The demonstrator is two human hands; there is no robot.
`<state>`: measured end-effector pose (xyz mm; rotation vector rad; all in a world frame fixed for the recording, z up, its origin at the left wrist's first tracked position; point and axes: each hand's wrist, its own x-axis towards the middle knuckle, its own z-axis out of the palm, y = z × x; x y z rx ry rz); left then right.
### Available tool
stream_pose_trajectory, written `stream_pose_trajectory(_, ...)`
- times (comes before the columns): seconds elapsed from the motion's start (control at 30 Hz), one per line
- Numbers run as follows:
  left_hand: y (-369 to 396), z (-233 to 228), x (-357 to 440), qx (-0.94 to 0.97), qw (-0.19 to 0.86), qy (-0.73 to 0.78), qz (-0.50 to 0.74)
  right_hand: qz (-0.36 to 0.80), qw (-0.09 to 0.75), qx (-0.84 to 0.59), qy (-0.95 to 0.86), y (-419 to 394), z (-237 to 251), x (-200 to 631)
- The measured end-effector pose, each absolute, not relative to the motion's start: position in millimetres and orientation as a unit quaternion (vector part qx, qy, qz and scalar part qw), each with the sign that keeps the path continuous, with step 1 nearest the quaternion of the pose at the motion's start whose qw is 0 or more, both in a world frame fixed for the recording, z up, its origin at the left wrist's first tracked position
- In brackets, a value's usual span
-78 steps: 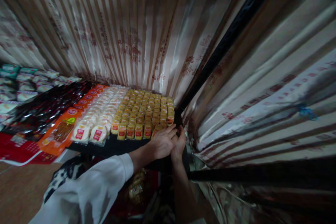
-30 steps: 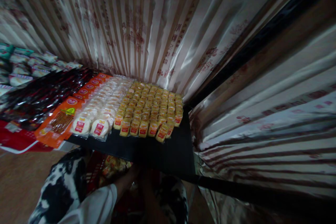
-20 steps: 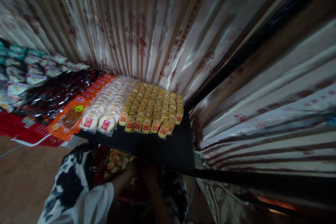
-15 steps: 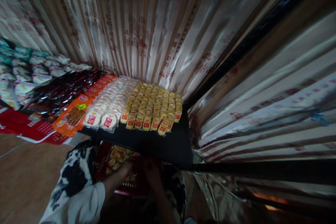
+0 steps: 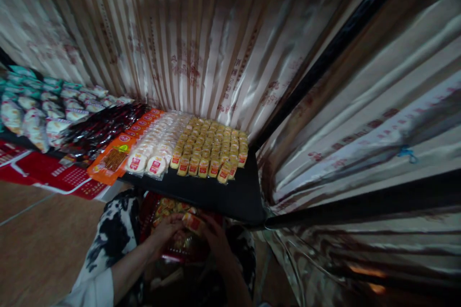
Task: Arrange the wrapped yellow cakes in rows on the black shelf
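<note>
Rows of small yellow snack packets [image 5: 211, 146] lie on a black shelf [image 5: 230, 196], beside round white cakes with red labels [image 5: 151, 151]. Below the shelf's front edge stands a red basket [image 5: 173, 254] with more yellow packets. Both hands are over that basket. My left hand [image 5: 167, 228] and my right hand [image 5: 214, 237] together hold a small yellow-and-red packet [image 5: 193, 223] between their fingertips. A white sleeve covers my left forearm.
Orange packs [image 5: 113, 158], dark red packs [image 5: 97, 129] and white-green bags [image 5: 39, 115] fill the shelf to the left. Shiny striped curtain [image 5: 201, 43] hangs behind and to the right, with a black post [image 5: 324, 43] at the corner. Brown floor [image 5: 39, 240] lies at lower left.
Both hands left the front row of yellow packets on the shelf, dropped to the red basket below, and now hold one packet lifted from it. The view has shifted slightly right.
</note>
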<state>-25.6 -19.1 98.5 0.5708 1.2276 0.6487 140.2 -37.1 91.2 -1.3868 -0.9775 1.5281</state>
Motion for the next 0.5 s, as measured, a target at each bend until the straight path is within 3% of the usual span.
stream_pose_trajectory(0.2,-7.9,128.0,-17.5,0.368,0.666,0.552,0.341,0.512,0.381,-0.567,-0.521,-35.9,108.3,152.4)
stream_pose_trajectory(0.37,7.2,156.2,-0.7,0.570,0.532,0.544,0.309,0.415,0.423,-0.589,-0.549,-32.6,122.6,160.7)
stream_pose_trajectory(0.5,25.9,166.6,25.1,0.641,0.487,0.517,0.290,0.377,0.462,-0.612,-0.519,-25.1,125.8,173.1)
